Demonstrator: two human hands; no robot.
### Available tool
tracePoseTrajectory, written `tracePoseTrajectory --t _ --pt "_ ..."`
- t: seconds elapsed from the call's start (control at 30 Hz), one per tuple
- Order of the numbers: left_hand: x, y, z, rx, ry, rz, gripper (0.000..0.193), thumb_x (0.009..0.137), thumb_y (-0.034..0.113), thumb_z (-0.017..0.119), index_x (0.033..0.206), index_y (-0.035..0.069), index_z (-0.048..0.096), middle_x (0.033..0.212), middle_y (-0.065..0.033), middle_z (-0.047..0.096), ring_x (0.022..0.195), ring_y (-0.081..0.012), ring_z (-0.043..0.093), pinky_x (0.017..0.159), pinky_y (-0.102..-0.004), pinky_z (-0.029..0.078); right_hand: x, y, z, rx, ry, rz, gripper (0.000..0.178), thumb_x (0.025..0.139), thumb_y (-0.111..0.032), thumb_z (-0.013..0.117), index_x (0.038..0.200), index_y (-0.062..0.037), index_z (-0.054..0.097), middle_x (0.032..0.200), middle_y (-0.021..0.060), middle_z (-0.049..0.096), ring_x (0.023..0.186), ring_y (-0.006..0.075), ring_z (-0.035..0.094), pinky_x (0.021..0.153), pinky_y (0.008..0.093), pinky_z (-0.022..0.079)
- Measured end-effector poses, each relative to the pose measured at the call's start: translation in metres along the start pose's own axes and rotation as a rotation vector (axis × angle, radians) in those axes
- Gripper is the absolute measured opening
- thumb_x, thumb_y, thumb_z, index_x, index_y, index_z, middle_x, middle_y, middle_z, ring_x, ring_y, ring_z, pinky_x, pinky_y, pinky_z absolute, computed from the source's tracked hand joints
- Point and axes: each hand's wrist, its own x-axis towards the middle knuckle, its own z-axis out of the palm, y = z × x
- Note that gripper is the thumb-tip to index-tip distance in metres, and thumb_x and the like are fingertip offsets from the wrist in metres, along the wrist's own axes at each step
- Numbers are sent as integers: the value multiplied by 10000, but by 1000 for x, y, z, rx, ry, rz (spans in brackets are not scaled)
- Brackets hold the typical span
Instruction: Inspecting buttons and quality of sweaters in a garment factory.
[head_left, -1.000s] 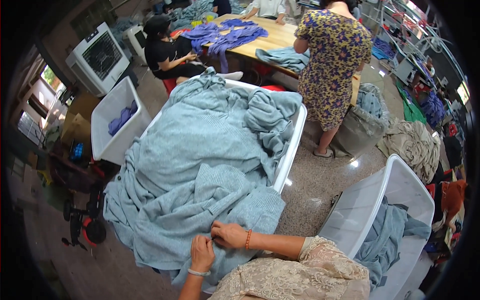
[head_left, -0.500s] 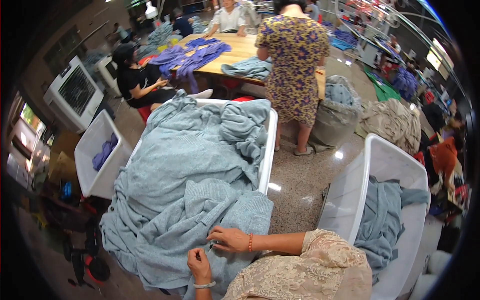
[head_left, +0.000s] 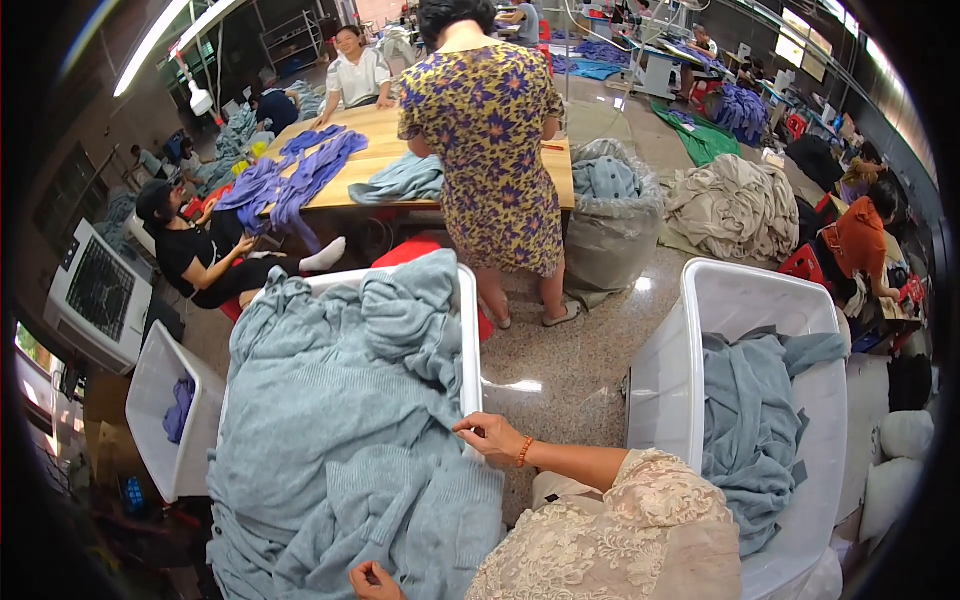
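A blue-grey knitted cardigan [head_left: 400,510] lies spread over the near side of a heap of the same knitwear [head_left: 300,410], which fills a white bin [head_left: 470,350]. At the lower edge my left hand [head_left: 375,581] rests against the cardigan, its fingers curled closed. My right hand [head_left: 492,438], with an orange bead bracelet at the wrist, is raised by the bin's right rim. Thumb and forefinger are pinched together there; anything between them is too small to make out.
A second white bin [head_left: 690,370] with grey-blue knitwear stands at right, and a smaller one [head_left: 150,440] at left. Beyond, a person in a flowered dress [head_left: 480,150] stands at a wooden table [head_left: 390,130]. Another person in black [head_left: 190,235] sits at left.
My right hand has left the cardigan and moved up and right to the bin's rim. My left hand is now lower in view. The head view has tilted up and turned right.
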Motion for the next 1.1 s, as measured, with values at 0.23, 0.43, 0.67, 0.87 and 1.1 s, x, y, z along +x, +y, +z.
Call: tracePoseTrajectory --t 0.23,0.43,0.67,0.87,1.1 --pt "50 116 99 28 -275 194 136 841 128 620 799 -2 616 733 -172 584 699 -341 547 638 -418 445 56 47 -137 -16 149 199 258 866 -220 567 991 -25 682 838 102 685 739 158 632 712 289 505" --pt "84 156 171 -53 -463 361 99 802 74 623 860 1 588 824 -169 575 768 -333 552 707 -414 447 87 87 -220 -111 368 320 250 870 -220 605 986 -11 677 770 41 665 671 103 576 632 270 479" --pt "111 171 239 -31 -548 480 231 727 96 705 902 28 570 875 -132 570 848 -313 542 755 -401 439 98 122 -277 -156 495 395 239 861 -197 610 980 1 674 809 74 682 718 119 609 681 274 492" --pt "140 201 307 1 -466 668 615 698 166 743 1219 -30 479 1040 -209 551 972 -377 513 885 -448 417 176 158 -378 -259 695 357 217 854 -171 605 976 -2 665 877 119 699 801 181 665 714 301 509" --pt "176 254 420 298 -484 154 470 891 129 506 1304 -70 406 1241 -370 444 1179 -489 430 1016 -521 344 362 214 -517 -525 782 123 254 808 -218 611 1024 -90 652 1007 117 609 1000 319 524 889 390 436"
